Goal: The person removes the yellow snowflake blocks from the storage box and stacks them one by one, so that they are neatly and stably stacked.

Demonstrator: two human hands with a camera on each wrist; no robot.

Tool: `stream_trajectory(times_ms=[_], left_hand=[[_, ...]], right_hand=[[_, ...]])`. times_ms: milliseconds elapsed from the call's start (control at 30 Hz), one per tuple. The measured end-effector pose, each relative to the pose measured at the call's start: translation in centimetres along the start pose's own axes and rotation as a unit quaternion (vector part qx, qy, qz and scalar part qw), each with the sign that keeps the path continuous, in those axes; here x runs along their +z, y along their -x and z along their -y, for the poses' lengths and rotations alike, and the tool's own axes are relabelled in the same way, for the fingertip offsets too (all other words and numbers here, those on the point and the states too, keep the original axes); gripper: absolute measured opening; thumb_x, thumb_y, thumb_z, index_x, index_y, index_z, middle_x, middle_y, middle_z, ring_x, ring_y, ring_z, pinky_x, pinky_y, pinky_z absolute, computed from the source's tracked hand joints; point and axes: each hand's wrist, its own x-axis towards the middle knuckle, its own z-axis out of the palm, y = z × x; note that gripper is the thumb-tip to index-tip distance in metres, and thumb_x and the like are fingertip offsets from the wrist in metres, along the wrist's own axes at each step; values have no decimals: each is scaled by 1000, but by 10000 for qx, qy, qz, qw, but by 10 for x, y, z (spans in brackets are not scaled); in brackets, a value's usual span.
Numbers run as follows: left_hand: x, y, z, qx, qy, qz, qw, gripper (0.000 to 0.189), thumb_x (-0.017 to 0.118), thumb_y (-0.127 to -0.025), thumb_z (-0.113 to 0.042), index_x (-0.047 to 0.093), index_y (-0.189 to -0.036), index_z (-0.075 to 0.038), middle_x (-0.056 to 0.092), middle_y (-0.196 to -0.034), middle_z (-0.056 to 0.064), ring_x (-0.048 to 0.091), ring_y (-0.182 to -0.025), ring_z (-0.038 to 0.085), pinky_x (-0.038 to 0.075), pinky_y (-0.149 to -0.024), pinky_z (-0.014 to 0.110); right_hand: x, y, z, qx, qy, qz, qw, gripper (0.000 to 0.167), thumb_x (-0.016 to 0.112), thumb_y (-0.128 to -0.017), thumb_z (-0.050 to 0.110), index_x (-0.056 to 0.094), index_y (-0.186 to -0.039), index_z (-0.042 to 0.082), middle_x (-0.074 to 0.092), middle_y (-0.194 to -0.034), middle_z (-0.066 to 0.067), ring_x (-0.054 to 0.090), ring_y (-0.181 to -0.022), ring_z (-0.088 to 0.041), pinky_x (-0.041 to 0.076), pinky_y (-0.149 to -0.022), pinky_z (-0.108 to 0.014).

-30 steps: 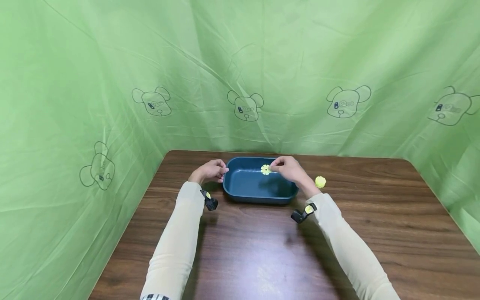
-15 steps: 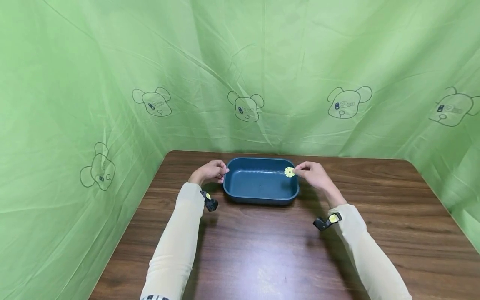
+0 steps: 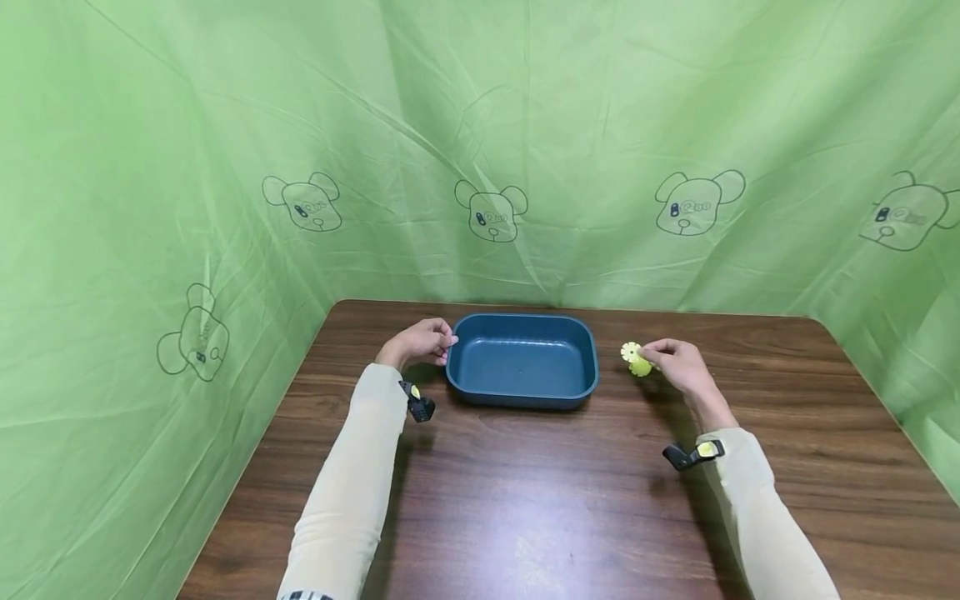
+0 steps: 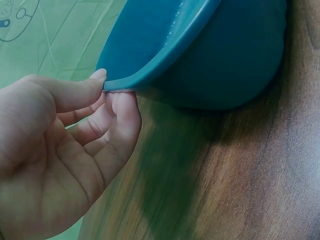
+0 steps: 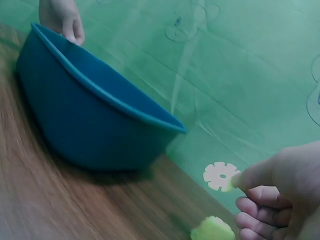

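My left hand (image 3: 422, 342) pinches the left rim of a blue rectangular basin (image 3: 521, 400), thumb on top and fingers beneath the lip in the left wrist view. The basin stands upright on the wooden table. Beyond its right side, my right hand (image 3: 678, 365) pinches a flat yellow flower-shaped piece (image 5: 216, 175) with notched petals and a small centre hole, between thumb and forefinger. The other right fingers are curled inward. A bright yellow scalloped thing (image 5: 212, 230) sits on the table just below; the flower piece partly overlaps it in the head view.
The dark wooden table (image 3: 525, 492) ends at a back edge near a green curtain (image 3: 585, 100) with printed bear heads. The curtain also hangs along the left and right sides. Dark wrist cameras (image 3: 693, 454) are strapped over both pale sleeves.
My right hand has moved right, from over the basin past its right rim to above the yellow scalloped thing, still pinching the flower-shaped piece. My left hand has stayed on the rim.
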Motion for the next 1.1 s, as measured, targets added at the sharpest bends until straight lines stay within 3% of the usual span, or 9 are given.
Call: stream_trajectory(times_ms=[200,333,500,767,1100], left_hand=[[0,2,-2,-9,-13,-19,10000,9,50,-99,-9,44,-97,-3,49,-80,7,52,-66,15,52,-64,25],[0,3,-2,-3,-83,-52,10000,9,50,-99,-10,45,-97,-3,50,-80,7,53,-66,15,51,-64,25],[0,3,-1,-29,-76,-83,9999,9,50,-99,-11,45,-97,-4,50,-80,7,53,-67,15,52,-64,25],[-1,3,0,-31,-59,-104,9999,10,51,-99,-12,45,-97,-4,50,-80,6,53,-67,14,52,-64,25],[2,6,-2,-20,-177,-75,9998,10,50,-99,-12,44,-96,-4,49,-79,6,53,-67,15,53,-70,29]], right_hand=[[-13,-2,-8,378,-5,-189,9991,45,59,-93,32,59,-117,-6,63,-102,-10,56,-83,-9,43,-76,-25],[-19,-7,-13,606,74,61,9981,45,58,-93,30,59,-120,-6,62,-96,-2,56,-87,-14,42,-75,-24],[-22,-15,-21,772,-24,385,9963,44,59,-94,25,58,-122,-9,60,-80,12,54,-73,-2,46,-69,-20],[-18,-24,-26,825,22,313,9961,45,59,-93,26,57,-122,-9,60,-82,10,56,-78,-5,49,-74,-23],[-15,-28,-27,854,77,299,9959,38,58,-93,21,61,-117,-8,59,-76,11,51,-72,-2,43,-70,-20]])
